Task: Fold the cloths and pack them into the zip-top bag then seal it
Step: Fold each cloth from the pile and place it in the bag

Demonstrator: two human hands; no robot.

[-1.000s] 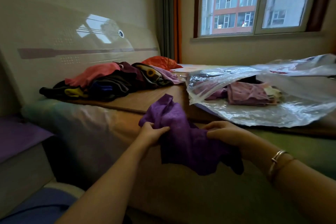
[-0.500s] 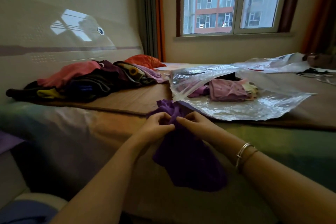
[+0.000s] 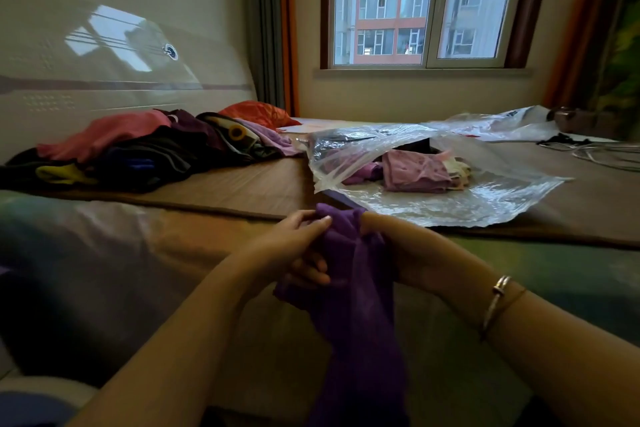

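A purple cloth (image 3: 349,288) hangs bunched and limp. The clear zip-top bag (image 3: 433,198) lies open on the bed, holding folded pink cloths (image 3: 415,172). Unfolded clothes (image 3: 138,149) lie heaped nearby.

Two hands (image 3: 294,246), one zip-top bag (image 3: 485,198)

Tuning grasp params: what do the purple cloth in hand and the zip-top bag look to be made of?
Purple cloth: soft matte fabric, probably microfibre or knit; it hangs limp and creases from the left hand and right hand.
Zip-top bag: thin clear plastic film, glossy; crinkled glare, and the folded cloths inside show through.
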